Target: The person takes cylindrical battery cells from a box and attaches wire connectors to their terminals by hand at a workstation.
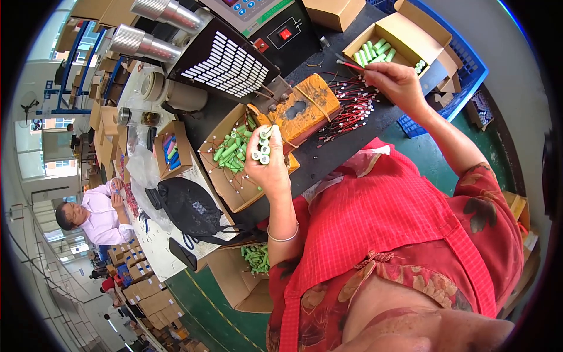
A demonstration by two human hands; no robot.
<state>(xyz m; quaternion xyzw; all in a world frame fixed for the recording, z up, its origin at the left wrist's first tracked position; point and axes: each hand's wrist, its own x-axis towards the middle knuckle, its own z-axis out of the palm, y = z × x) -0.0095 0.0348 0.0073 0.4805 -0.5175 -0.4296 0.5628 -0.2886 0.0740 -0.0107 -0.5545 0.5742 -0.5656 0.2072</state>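
Observation:
My left hand (267, 167) is closed around several green cylindrical battery cells (264, 154), their pale ends facing up, beside a block wrapped in worn orange tape (314, 105). My right hand (399, 85) pinches a thin red wire lead (352, 64), which extends left from the fingertips. Just below that hand lies a pile of red and black wire leads with white connectors (352, 111). Left of my left hand, an open cardboard box (234, 199) holds green cells with wires attached. Beyond my right hand, another carton (410, 26) contains more green cells (372, 51).
A black machine with a perforated panel (226, 61) and a red switch (285, 34) stands behind the block. A blue crate (469, 82) is at right. Leftward are a black bag (190, 208), a phone (182, 253), a small box of blue cells (171, 149) and a seated co-worker (102, 214).

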